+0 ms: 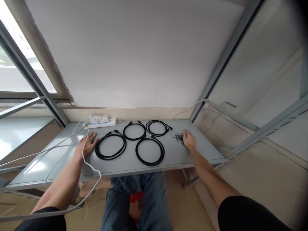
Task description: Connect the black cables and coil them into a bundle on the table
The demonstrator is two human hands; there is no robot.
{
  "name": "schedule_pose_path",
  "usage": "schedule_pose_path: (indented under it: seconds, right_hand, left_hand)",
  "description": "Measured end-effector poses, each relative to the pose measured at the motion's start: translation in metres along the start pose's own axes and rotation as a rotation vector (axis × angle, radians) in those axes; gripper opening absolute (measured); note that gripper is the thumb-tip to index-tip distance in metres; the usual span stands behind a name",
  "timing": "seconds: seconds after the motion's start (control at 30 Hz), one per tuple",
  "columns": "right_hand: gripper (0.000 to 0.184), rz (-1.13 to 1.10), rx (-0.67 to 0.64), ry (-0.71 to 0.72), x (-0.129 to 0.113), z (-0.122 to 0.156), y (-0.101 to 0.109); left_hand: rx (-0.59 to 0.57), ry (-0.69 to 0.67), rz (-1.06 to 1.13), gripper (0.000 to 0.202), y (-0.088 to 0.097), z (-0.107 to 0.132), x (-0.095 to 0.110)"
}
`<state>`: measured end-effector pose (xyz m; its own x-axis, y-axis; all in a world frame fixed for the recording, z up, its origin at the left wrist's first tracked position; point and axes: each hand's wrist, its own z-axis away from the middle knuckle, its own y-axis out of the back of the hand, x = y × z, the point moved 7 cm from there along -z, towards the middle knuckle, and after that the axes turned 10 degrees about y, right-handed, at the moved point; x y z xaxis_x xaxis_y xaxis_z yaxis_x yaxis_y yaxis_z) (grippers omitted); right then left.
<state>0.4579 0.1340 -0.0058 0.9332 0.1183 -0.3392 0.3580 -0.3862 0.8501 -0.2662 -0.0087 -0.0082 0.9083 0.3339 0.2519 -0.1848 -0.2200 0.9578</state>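
My left hand (88, 144) lies flat on the grey shelf top (125, 166), fingers apart and nothing in them. Just right of it is a coiled black cable (98, 150). More black cable coils rest nearby: one at the back middle (124, 132), one at the back right (154, 134) and one in front (150, 163). Their plug ends stick out at the top or side. At the right, my right hand (189, 140) rests on the shelf with fingers curled, against a small pile of thin black ties (178, 138). Its fingertips are partly hidden, so anything inside is unclear.
A white power strip (110, 122) with plugs stands at the back left. A white cord (84, 154) hangs across my left arm. Grey metal posts (216, 70) rise at both sides, with a wall (144, 64) behind. My legs (137, 199) are below the front edge.
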Motion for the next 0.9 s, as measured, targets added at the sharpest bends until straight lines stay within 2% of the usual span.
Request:
schedule_pose_path:
  seconds: [0.67,0.9]
  right_hand:
    - [0.065,0.011,-0.034,-0.042,-0.003,0.001,0.005]
    - [0.065,-0.014,-0.006,-0.063,-0.003,0.003,0.009]
  left_hand:
    - [0.024,0.004,0.026,0.078,-0.006,-0.004,-0.010]
    - [0.029,-0.018,0.034,0.081,-0.006,-0.004,-0.011]
